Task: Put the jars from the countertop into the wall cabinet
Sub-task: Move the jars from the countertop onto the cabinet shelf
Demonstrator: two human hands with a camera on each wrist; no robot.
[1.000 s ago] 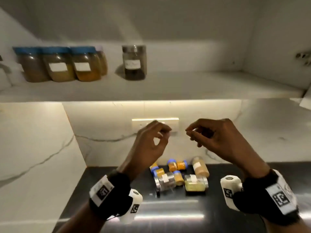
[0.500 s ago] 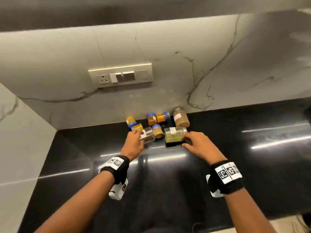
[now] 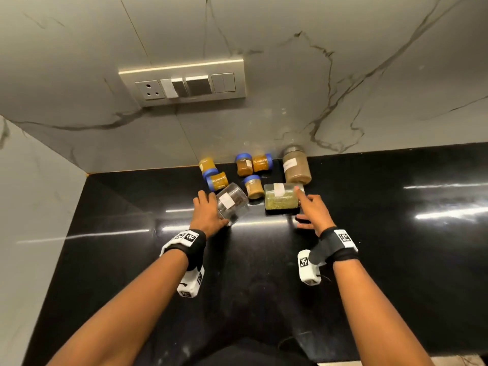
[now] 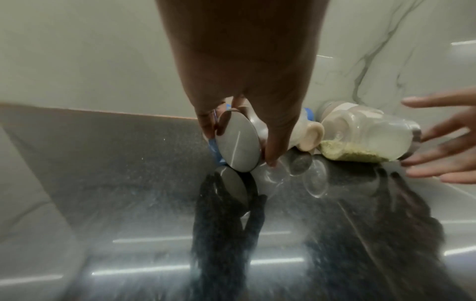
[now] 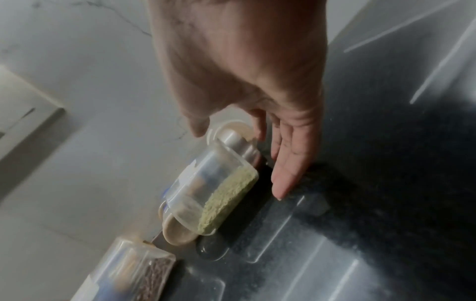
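My left hand (image 3: 207, 212) has its grip closed round the lid end of the dark jar (image 3: 232, 203), thumb on one side of the grey lid (image 4: 237, 140) and fingers on the other. That jar is tilted, its lid end low by my palm and its clear base pointing up and away to the right. From the left wrist view I cannot tell whether it still touches the black surface (image 3: 396, 247) or hangs just over it.

My right hand (image 3: 313, 211) has a wide grip, fingers straight and spread. It sits at the lid end of the green jar (image 3: 281, 199), which lies on its side on the surface with pale green powder settled along its lower wall. In the right wrist view the fingertips (image 5: 282, 187) reach down beside that jar; whether they touch it I cannot tell, and nothing is held.

Behind these two, by the marble wall (image 3: 290, 62), lie the other jars: a tan jar (image 3: 295, 167) with a white label just beyond the green one, and five small blue-lidded jars (image 3: 253, 165) of yellow and orange powder clustered between and behind, all on the surface. A switch plate (image 3: 184, 80) is set in the wall above them.
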